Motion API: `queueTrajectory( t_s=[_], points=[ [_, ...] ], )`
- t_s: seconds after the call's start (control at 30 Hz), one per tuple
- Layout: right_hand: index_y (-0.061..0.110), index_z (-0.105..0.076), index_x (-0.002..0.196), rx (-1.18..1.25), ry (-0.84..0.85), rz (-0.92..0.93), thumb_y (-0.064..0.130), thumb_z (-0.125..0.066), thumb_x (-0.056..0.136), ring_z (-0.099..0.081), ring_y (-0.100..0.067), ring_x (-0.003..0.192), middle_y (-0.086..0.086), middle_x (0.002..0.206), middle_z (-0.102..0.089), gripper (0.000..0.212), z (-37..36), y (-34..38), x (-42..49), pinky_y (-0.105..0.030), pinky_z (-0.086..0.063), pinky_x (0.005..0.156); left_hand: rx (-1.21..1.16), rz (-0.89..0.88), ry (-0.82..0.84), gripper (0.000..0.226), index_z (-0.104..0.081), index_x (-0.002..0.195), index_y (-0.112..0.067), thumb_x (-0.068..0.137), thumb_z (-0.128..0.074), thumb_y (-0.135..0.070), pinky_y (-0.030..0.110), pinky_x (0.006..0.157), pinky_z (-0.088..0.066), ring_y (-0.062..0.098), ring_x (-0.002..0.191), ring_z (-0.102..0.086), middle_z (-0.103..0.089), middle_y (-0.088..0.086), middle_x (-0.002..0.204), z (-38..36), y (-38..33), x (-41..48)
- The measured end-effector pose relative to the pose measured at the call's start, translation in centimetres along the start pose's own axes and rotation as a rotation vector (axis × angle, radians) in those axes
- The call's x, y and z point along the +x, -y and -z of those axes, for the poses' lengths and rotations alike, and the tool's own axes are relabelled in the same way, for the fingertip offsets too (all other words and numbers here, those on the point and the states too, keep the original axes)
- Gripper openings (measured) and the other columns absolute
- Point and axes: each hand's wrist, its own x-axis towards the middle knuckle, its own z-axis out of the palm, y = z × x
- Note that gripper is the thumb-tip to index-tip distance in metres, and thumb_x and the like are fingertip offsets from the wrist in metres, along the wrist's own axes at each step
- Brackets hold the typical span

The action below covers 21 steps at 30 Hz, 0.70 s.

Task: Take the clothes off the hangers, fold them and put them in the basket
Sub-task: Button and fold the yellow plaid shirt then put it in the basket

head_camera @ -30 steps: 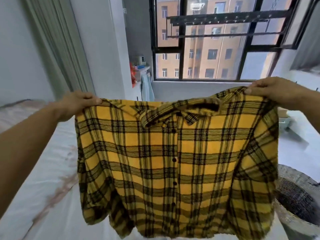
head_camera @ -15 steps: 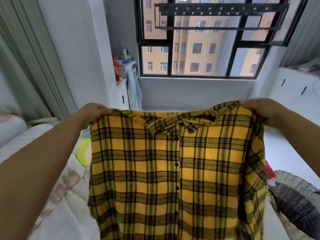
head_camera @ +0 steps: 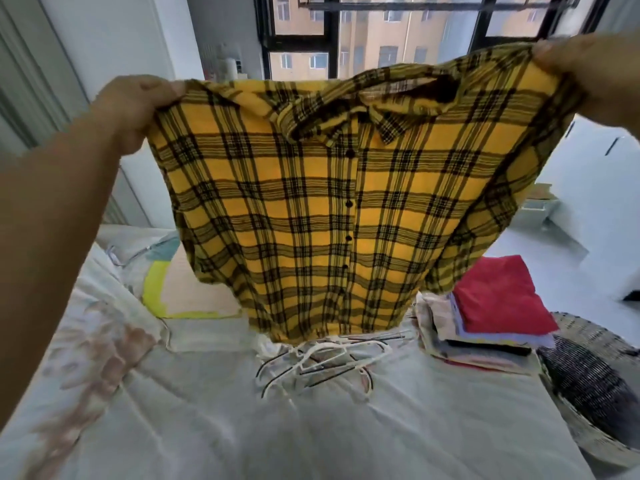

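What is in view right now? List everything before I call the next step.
plaid shirt: one, yellow and black, held up over the bed
hangers: loose pile, count unclear, white, on the bed below the shirt's hem
folded clothes: one stack, red on top, right side of the bed, next to the basket
basket: one, dark and pale woven, lower right
bed: one, pale floral sheet, foreground
window: one, black frame, behind the shirt
left hand: grips one shirt shoulder
right hand: grips the other shoulder
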Motion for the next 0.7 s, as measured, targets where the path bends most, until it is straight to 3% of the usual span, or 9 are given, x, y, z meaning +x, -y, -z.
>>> queueTrajectory(
  t_s=[0.2,0.27,0.33,0.43,0.5,0.57,0.6,0.67,0.7],
  points=[
    [0.023,-0.072,0.070,-0.085,0.095,-0.046,0.073,-0.080,0.027,-0.062,-0.007,0.061,0.009,0.064,-0.067,0.066,0.3,-3.1,-6.7,-0.018,-0.054,0.060,0.029,0.056,0.142,0.017,-0.065,0.080,-0.018,0.093,-0.054,-0.019,0.011,0.049,-0.046,-0.002,0.051,-0.059,-0.066,-0.013,0.056,0.3,3.8,-6.4],
    [0.025,-0.074,0.078,-0.176,0.146,-0.101,0.079,-0.075,0.033,-0.058,-0.016,0.064,0.003,0.067,-0.068,0.070,0.6,-5.8,-10.1,-0.021,-0.049,0.056,0.048,0.112,0.198,0.022,-0.074,0.074,-0.017,0.090,-0.058,-0.019,0.016,0.065,-0.052,0.003,0.063,-0.063,-0.070,-0.010,0.067,0.3,6.1,-9.4],
    [0.013,-0.071,0.084,-0.233,0.220,-0.136,0.080,-0.072,0.043,-0.057,-0.018,0.066,-0.007,0.075,-0.066,0.079,0.5,-8.5,-13.7,-0.022,-0.048,0.058,0.073,0.183,0.245,0.016,-0.076,0.073,-0.024,0.082,-0.064,-0.025,0.026,0.081,-0.050,0.014,0.079,-0.063,-0.072,-0.001,0.080,0.3,8.6,-12.8],
    [0.000,-0.064,0.080,-0.223,0.305,-0.233,0.066,-0.071,0.058,-0.055,-0.018,0.062,-0.011,0.069,-0.059,0.069,-0.7,-12.4,-19.9,-0.022,-0.044,0.054,0.135,0.318,0.307,0.017,-0.076,0.071,-0.022,0.071,-0.071,-0.038,0.027,0.071,-0.051,0.022,0.078,-0.064,-0.072,0.001,0.076,-0.5,12.3,-18.8],
    [0.018,-0.066,0.063,-0.205,0.379,-0.318,0.073,-0.073,0.047,-0.054,-0.015,0.057,-0.002,0.058,-0.057,0.058,-1.5,-15.2,-24.2,-0.020,-0.043,0.051,0.156,0.409,0.346,0.025,-0.075,0.072,-0.015,0.071,-0.075,-0.040,0.024,0.065,-0.054,0.021,0.076,-0.068,-0.073,0.005,0.077,-1.6,15.0,-22.8],
    [0.018,-0.066,0.061,-0.215,0.387,-0.395,0.083,-0.070,0.031,-0.056,-0.018,0.058,-0.004,0.060,-0.058,0.072,-1.8,-19.0,-27.7,-0.023,-0.044,0.056,0.145,0.486,0.351,0.015,-0.072,0.078,-0.009,0.085,-0.066,-0.021,0.019,0.064,-0.053,0.022,0.079,-0.066,-0.071,0.007,0.078,-2.6,17.7,-26.7],
    [0.010,-0.067,0.068,-0.221,0.382,-0.424,0.084,-0.069,0.030,-0.057,-0.026,0.061,-0.013,0.064,-0.058,0.084,-1.8,-21.0,-29.5,-0.027,-0.046,0.063,0.151,0.522,0.353,0.013,-0.070,0.082,-0.005,0.087,-0.063,-0.014,0.018,0.066,-0.051,0.023,0.081,-0.063,-0.069,0.008,0.081,-2.9,19.2,-28.7],
    [-0.016,-0.054,0.087,-0.214,0.427,-0.471,0.082,-0.068,0.038,-0.049,-0.050,0.076,-0.036,0.080,-0.045,0.110,-1.6,-24.3,-33.1,-0.036,-0.044,0.075,0.181,0.572,0.380,0.015,-0.070,0.086,0.002,0.086,-0.063,-0.011,0.024,0.073,-0.046,0.025,0.087,-0.061,-0.069,0.015,0.089,-3.3,22.4,-32.3],
    [-0.020,-0.049,0.092,-0.220,0.440,-0.506,0.079,-0.068,0.045,-0.046,-0.052,0.079,-0.039,0.083,-0.042,0.111,-1.7,-25.6,-34.9,-0.033,-0.040,0.075,0.186,0.594,0.401,0.016,-0.071,0.087,0.003,0.086,-0.063,-0.011,0.025,0.074,-0.046,0.026,0.089,-0.062,-0.070,0.016,0.091,-3.5,23.9,-34.0]
  ],
)
